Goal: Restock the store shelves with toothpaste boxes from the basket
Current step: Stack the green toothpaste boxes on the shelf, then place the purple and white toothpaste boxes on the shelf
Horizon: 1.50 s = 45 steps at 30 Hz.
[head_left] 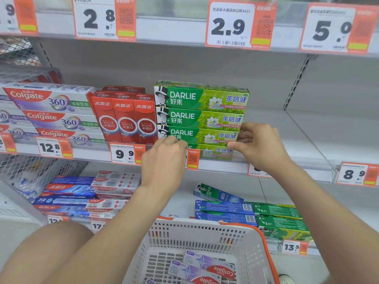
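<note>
The shelf carries the Darlie stack, its long axis from 9 to 3 o'clock. The basket sits at 6 o'clock, with purple boxes inside. The left hand curls on the stack's low left end; the right hand pinches the right end. Both are equally near, so I judge a straight push toward 12 o'clock.

Toothpaste boxes, 12 o'clock: green. Cartons, 9 o'clock: red. Basket, 6 o'clock: white, slotted, orange rim.
</note>
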Motion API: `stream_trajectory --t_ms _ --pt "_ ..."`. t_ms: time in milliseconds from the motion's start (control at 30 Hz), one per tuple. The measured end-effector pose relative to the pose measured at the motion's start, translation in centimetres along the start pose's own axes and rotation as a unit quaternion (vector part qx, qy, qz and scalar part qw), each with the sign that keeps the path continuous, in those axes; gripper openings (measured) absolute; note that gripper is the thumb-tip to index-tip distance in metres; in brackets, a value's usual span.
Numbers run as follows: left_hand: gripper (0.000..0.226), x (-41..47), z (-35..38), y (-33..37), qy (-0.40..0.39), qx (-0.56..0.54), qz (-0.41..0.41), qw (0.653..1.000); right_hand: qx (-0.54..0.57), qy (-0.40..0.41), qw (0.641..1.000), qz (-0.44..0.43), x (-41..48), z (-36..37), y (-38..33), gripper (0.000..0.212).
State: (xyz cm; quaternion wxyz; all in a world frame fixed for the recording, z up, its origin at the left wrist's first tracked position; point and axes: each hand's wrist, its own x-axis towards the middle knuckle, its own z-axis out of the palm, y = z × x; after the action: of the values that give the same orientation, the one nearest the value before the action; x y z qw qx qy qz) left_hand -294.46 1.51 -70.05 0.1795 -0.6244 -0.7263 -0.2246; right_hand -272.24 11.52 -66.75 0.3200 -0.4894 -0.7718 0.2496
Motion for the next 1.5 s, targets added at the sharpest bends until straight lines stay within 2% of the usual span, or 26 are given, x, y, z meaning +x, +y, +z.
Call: stream_trajectory --t_ms 133,333,600,733,800,867,900,967,1033,1100,1133,1200,1233,1267,1300,1367,1433,1500 --pt "0.016 -0.2 0.3 -0.1 -0.004 -0.01 0.005 1.0 0.013 -0.017 1.0 0.005 -0.1 -0.4 0.1 0.053" --pt "0.013 -0.4 0.2 -0.2 -0.001 -0.013 0.009 1.0 0.038 -0.012 0.999 0.031 0.1 -0.4 0.2 0.056" --pt "0.015 -0.7 0.9 -0.6 -0.016 0.016 0.025 0.999 0.083 0.0 0.994 0.067 -0.1 -0.3 0.3 0.054" --pt "0.01 -1.0 0.9 -0.5 0.006 0.001 0.034 0.999 0.057 -0.002 0.996 0.065 -0.8 0.2 -0.5 0.048" --pt "0.01 -1.4 1.0 -0.4 0.016 -0.016 0.05 0.999 0.01 0.008 0.997 0.071 -1.4 0.5 -0.8 0.051" --pt "0.014 -2.2 0.9 -0.1 -0.021 -0.044 0.077 0.996 -0.133 0.062 0.988 0.056 -2.3 0.4 -1.3 0.055" --pt "0.017 -2.7 1.0 0.1 -0.059 -0.059 0.091 0.992 -0.201 0.093 0.975 0.034 -3.1 0.1 -2.0 0.047" --pt "0.021 -4.1 1.1 0.4 -0.171 -0.075 0.114 0.976 -0.24 0.108 0.965 -0.015 -4.6 -0.4 -3.6 0.025" --pt "0.027 -5.8 1.6 0.9 -0.302 -0.055 0.149 0.94 -0.248 0.013 0.968 -0.033 -6.4 0.2 -4.6 0.012" --pt "0.037 -7.5 3.2 1.9 -0.441 -0.015 0.184 0.878 -0.28 -0.165 0.946 -0.008 -8.7 2.0 -3.6 0.004" --pt "0.041 -8.3 4.6 2.6 -0.499 0.014 0.197 0.844 -0.315 -0.257 0.914 0.008 -10.0 3.1 -2.7 0.006" --pt "0.045 -10.0 7.6 4.2 -0.587 0.065 0.221 0.776 -0.412 -0.42 0.809 0.013 -12.6 4.8 -0.7 0.014" --pt "0.046 -11.0 9.1 4.9 -0.618 0.076 0.229 0.748 -0.445 -0.474 0.76 0.012 -13.6 5.5 0.3 0.015" --pt "0.046 -11.9 10.4 5.5 -0.642 0.079 0.235 0.725 -0.455 -0.514 0.727 0.011 -14.2 6.0 1.3 0.015" --pt "0.045 -12.7 11.3 6.1 -0.659 0.082 0.24 0.708 -0.452 -0.53 0.718 0.015 -14.4 6.4 2.2 0.014" --pt "0.039 -13.7 12.9 7.0 -0.676 0.097 0.249 0.687 -0.439 -0.529 0.726 0.013 -14.4 7.0 3.9 0.006" --pt "0.031 -14.2 13.7 8.0 -0.679 0.107 0.241 0.686 -0.424 -0.521 0.741 0.007 -14.6 7.4 5.1 0.017" --pt "0.04 -14.8 14.5 8.8 -0.676 0.092 0.216 0.698 -0.423 -0.526 0.738 -0.008 -15.5 7.7 6.1 0.013"
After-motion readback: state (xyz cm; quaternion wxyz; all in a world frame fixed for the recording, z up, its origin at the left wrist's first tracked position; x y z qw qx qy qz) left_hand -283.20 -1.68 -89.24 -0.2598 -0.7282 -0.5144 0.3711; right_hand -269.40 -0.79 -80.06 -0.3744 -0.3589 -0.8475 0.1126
